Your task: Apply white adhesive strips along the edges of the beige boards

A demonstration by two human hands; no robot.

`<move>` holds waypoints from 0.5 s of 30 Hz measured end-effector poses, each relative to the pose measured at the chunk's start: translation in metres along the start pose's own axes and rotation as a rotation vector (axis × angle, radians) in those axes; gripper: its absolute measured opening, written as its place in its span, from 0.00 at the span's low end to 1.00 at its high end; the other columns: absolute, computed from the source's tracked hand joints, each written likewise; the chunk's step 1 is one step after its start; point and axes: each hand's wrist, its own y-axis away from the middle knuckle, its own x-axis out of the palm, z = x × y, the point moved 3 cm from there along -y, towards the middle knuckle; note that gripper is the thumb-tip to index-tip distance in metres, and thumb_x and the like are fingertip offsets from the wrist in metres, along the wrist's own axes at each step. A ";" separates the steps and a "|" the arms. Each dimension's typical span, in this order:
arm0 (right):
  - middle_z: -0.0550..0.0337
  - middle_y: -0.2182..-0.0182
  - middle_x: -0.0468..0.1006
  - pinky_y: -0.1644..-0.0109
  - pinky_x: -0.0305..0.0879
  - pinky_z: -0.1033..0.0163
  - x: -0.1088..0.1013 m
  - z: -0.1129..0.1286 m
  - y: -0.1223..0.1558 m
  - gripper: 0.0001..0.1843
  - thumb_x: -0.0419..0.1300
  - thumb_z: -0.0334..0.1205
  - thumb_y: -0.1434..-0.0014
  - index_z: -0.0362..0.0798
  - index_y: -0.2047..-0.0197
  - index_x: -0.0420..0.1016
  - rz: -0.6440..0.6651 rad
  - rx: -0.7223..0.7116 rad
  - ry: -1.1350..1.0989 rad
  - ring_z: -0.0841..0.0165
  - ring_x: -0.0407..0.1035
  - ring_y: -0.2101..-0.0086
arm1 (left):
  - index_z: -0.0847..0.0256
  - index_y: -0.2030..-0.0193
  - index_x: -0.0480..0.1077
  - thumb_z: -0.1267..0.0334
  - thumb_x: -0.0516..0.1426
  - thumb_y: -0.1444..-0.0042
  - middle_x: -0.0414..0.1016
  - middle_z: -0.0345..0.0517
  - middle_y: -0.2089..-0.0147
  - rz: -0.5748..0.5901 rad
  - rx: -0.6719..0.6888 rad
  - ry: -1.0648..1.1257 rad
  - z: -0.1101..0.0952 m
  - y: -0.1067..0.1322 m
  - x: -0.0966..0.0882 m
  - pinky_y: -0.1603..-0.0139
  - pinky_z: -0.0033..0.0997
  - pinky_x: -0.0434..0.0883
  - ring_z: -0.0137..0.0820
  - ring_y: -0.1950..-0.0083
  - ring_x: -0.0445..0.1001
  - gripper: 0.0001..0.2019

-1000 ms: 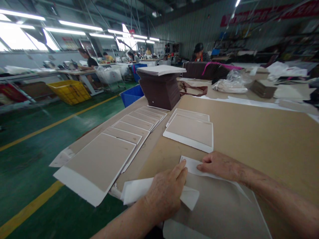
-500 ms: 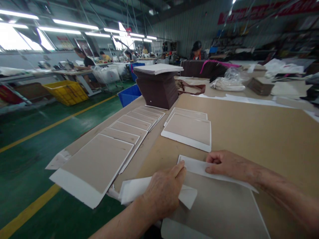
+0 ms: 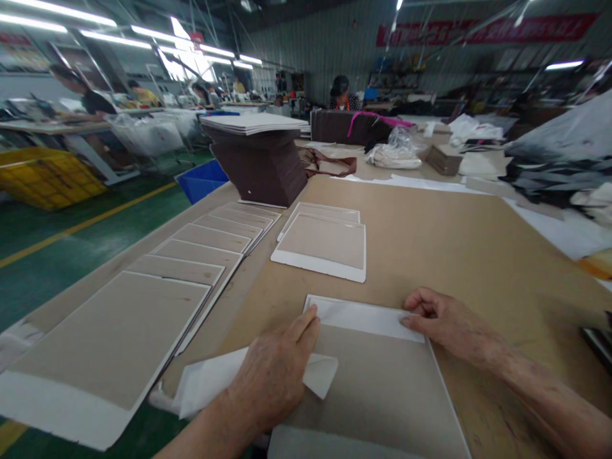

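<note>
A grey board sheet [image 3: 382, 389] with a white paper border lies on the brown table in front of me. Its far white flap [image 3: 363, 317] is folded down flat over the board. My left hand [image 3: 275, 373] rests on the board's left side, fingertips touching the flap's left end, and holds a crumpled white cloth [image 3: 210, 386] under the palm. My right hand [image 3: 442, 322] presses on the flap's right end with its fingers curled.
A row of overlapping finished boards [image 3: 201, 248] runs along the table's left edge. Two more boards [image 3: 322, 245] lie ahead, behind them a dark brown stack [image 3: 258, 159]. Bags and clutter sit at the far right. Other people work at distant tables.
The white flap, raised at its right end a second ago, now lies flat on the board. My right hand slid right along it. The view shifted rightward.
</note>
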 end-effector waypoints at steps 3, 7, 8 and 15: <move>0.65 0.75 0.69 0.71 0.57 0.64 0.001 0.002 0.001 0.13 0.59 0.49 0.50 0.50 0.65 0.65 0.007 0.008 0.005 0.68 0.63 0.74 | 0.65 0.33 0.56 0.76 0.46 0.53 0.48 0.49 0.28 0.027 -0.019 -0.041 0.000 0.000 0.000 0.39 0.40 0.66 0.38 0.36 0.64 0.35; 0.64 0.75 0.71 0.70 0.58 0.64 0.000 0.006 0.002 0.12 0.58 0.47 0.50 0.50 0.65 0.65 -0.015 0.015 0.028 0.68 0.65 0.73 | 0.66 0.32 0.54 0.77 0.46 0.54 0.46 0.49 0.27 0.074 -0.034 -0.080 0.000 -0.002 -0.001 0.38 0.39 0.65 0.37 0.35 0.62 0.37; 0.64 0.75 0.71 0.70 0.58 0.64 0.000 0.008 0.003 0.11 0.59 0.46 0.50 0.50 0.65 0.65 -0.020 0.018 0.034 0.68 0.65 0.73 | 0.66 0.32 0.53 0.77 0.46 0.54 0.45 0.48 0.27 0.087 -0.038 -0.087 0.000 -0.002 -0.002 0.38 0.40 0.65 0.37 0.34 0.62 0.38; 0.64 0.75 0.72 0.70 0.58 0.64 -0.002 0.014 0.004 0.09 0.59 0.41 0.50 0.49 0.66 0.65 -0.046 0.030 0.099 0.68 0.65 0.74 | 0.66 0.31 0.52 0.77 0.45 0.55 0.44 0.48 0.27 0.148 -0.044 -0.096 0.000 -0.004 -0.003 0.38 0.41 0.66 0.37 0.33 0.60 0.39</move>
